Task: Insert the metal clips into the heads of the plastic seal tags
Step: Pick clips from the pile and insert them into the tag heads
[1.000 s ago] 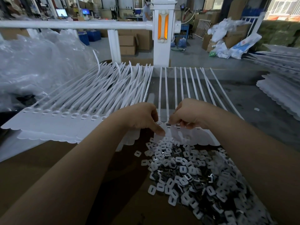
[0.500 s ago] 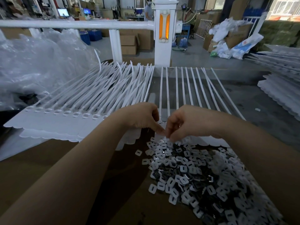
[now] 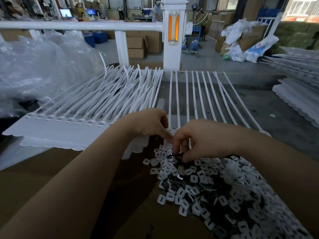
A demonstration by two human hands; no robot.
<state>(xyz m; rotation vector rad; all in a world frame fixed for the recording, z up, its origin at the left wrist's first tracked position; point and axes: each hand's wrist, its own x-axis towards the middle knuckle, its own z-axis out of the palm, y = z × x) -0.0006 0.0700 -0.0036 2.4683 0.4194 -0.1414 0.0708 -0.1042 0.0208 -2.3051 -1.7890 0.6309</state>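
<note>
**Right hand reached into the clip pile while left hand rested on the tags**

The right hand [image 3: 198,137] was lowered onto the near edge of the heap of small square metal clips with white faces [image 3: 215,187], its fingers curled downward. The fingertips [image 3: 185,156] touched the top clips and seemed to pinch one small dark piece, but I could not tell for sure, because the fingers hid it. The left hand [image 3: 150,123] lay just beside it, loosely curled, with the pointing finger stretched toward the right hand and pressing down near the head of one white plastic seal tag. It held nothing that I could see.

The clips were spread over a brown cardboard surface [image 3: 51,169], in front of the person and mostly to the right side. Behind the hands lay the row of long white plastic seal tags [image 3: 198,94], their thin straps running away from the person toward a white metal post with an orange panel [image 3: 174,31]. To the left was a thicker bundle of the same white tags [image 3: 103,99], with the square heads in one line at the near edge. Further left stood crumpled clear plastic bags [image 3: 34,66]. At the far right edge, more stacked white tags [image 3: 296,94] lay on the grey table.
</note>
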